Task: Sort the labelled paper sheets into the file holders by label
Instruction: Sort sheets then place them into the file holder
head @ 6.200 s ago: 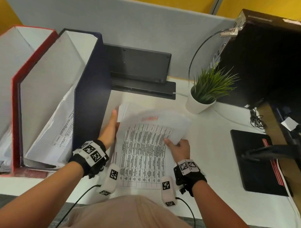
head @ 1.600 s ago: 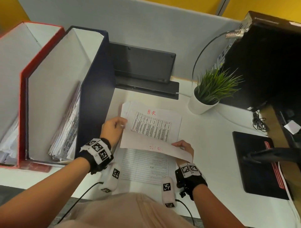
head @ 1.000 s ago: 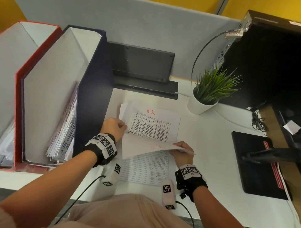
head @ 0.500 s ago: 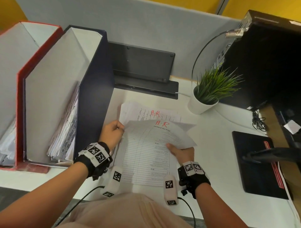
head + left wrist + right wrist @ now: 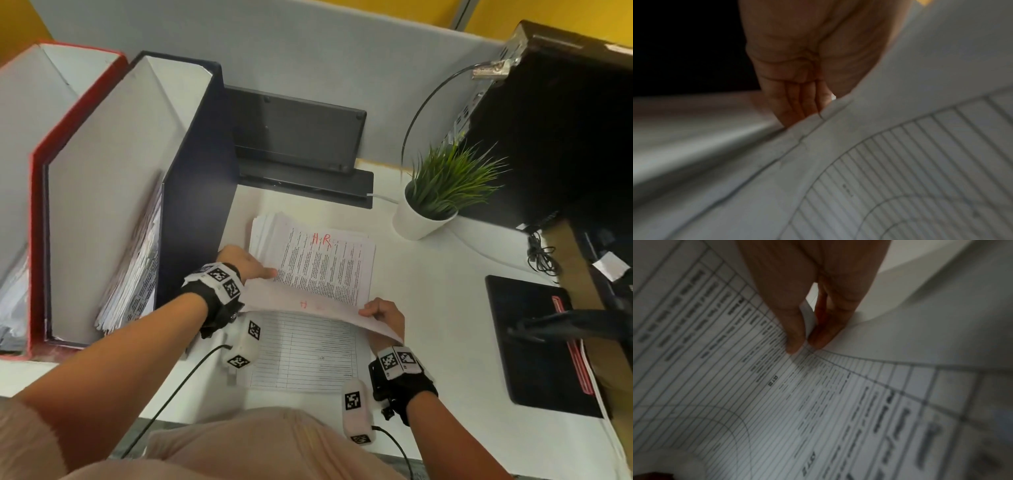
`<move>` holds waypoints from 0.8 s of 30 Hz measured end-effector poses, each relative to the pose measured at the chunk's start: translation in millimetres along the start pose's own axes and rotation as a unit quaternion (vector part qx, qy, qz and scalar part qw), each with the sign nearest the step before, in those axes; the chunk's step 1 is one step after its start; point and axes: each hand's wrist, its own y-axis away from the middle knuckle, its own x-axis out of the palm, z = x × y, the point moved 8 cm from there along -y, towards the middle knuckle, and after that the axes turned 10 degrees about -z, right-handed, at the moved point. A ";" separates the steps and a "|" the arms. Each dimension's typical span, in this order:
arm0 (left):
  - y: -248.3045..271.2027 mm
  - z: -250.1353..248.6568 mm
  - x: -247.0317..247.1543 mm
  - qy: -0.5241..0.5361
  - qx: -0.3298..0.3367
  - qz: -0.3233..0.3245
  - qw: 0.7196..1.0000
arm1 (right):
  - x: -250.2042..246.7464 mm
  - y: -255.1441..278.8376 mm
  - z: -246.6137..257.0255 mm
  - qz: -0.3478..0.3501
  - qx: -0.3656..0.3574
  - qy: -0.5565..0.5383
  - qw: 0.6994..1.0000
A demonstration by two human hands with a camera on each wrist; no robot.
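A stack of printed sheets [image 5: 325, 263] lies on the white desk, and its exposed top page carries a red "H.R" label. One tabled sheet [image 5: 308, 303] is folded back toward me, its far edge raised over the stack. My left hand [image 5: 251, 265] holds its left edge, fingers slipped under the paper [image 5: 797, 100]. My right hand [image 5: 378, 310] pinches the right edge between thumb and fingers [image 5: 805, 340]. Left of the stack stands a navy file holder [image 5: 202, 164] with papers leaning inside. A red file holder [image 5: 34, 192] stands beyond it.
A potted plant [image 5: 442, 195] sits right of the stack, a black stand [image 5: 298, 144] behind it against the grey partition. A black computer case [image 5: 568, 120] and a black mat [image 5: 534, 342] occupy the right side. Wrist cables trail at the desk's front edge.
The top "H.R" sheet, lying face up half a second ago, is now folded back toward me. Another "H.R" page beneath is uncovered. My left hand has moved forward along the edge.
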 end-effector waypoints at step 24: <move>44.2 -1.4 4.3 0.362 0.119 -0.029 0.924 | -1.9 6.7 28.4 0.034 -0.247 0.206 0.946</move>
